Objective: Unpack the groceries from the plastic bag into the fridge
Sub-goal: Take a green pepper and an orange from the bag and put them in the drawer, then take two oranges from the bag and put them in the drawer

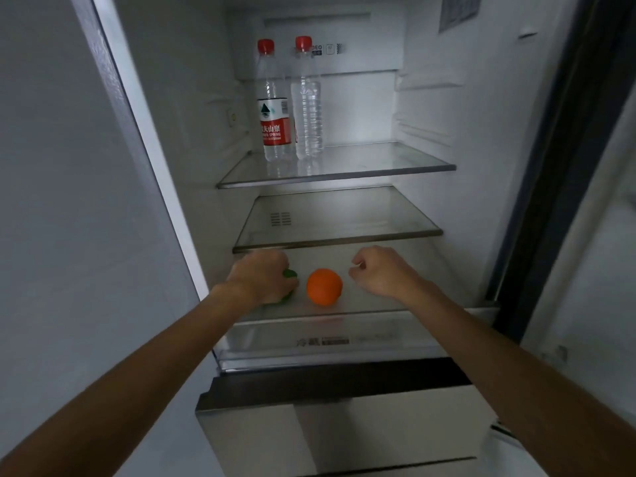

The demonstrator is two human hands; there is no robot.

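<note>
Low in the middle of the frame, a green fruit [288,284] is gripped by the left hand [261,278] on the fridge's bottom shelf [378,304]. An orange [324,286] is set just beside it. The right hand [377,270] is loosely curled, holding nothing. Two water bottles [275,108] are stood on the top shelf [378,163].

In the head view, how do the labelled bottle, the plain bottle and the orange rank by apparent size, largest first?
1. Labelled bottle and plain bottle: they look about alike, so I do not rank them.
2. Orange: smallest, though nearer the camera.
</note>
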